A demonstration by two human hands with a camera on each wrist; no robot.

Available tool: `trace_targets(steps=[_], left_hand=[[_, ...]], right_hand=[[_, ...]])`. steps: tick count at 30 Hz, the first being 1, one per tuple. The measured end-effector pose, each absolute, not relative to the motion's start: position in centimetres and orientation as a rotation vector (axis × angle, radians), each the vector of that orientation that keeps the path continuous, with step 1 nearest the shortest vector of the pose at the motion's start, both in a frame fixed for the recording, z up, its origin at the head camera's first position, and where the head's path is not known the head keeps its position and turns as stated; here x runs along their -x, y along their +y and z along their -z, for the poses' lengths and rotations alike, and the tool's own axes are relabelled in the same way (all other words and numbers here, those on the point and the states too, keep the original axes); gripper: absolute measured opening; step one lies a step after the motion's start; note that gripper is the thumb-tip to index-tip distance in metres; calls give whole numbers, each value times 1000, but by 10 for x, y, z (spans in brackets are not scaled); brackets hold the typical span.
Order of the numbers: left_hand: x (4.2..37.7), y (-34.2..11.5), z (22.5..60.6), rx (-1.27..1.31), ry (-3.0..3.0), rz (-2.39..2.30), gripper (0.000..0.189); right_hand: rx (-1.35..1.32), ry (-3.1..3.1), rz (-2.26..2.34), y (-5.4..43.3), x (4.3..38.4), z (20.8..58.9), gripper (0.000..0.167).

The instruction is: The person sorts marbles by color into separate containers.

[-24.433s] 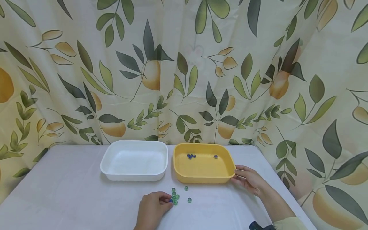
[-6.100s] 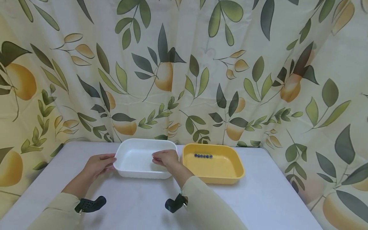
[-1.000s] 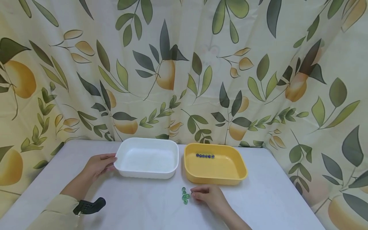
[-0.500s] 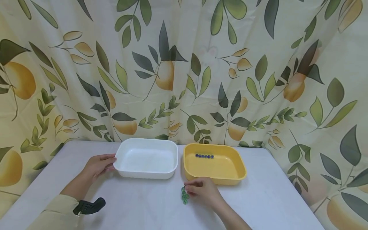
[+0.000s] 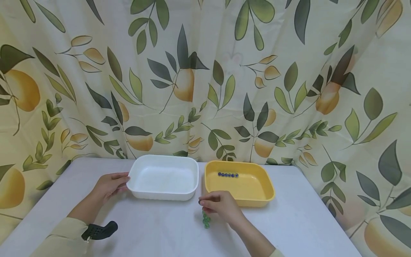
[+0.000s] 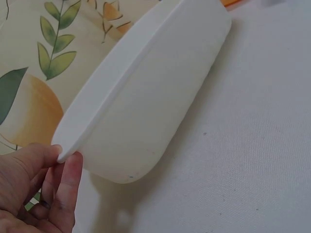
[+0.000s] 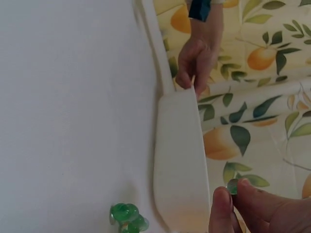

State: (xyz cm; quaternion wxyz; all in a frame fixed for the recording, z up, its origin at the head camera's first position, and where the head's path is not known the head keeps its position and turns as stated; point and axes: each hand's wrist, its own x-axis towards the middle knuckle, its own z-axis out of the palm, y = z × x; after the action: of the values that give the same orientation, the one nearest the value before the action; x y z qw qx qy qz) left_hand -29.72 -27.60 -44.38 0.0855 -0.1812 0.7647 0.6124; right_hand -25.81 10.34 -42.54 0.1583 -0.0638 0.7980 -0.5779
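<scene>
Left hand grips the white tray, right hand pinches a green marble. Carrying seems the step; next probably needs gentle release.

A white rectangular tray sits on the bench, its left end pinched by the left hand; the right hand pinches a translucent green marble, and more glassy green beads lie bunched near that hand

On the table, the left tray is sitting beside the right tray, the curtain hanging behind. A marble row is lying in the right tray; a marble cluster is resting before the trays.
</scene>
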Motion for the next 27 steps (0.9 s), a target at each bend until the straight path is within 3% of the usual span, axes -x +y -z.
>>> trace_targets(steps=[27], left_hand=[[298,-278,446,525,2290,-1821,59]], right_hand=[[158,2305,1691,68,287,417,19]])
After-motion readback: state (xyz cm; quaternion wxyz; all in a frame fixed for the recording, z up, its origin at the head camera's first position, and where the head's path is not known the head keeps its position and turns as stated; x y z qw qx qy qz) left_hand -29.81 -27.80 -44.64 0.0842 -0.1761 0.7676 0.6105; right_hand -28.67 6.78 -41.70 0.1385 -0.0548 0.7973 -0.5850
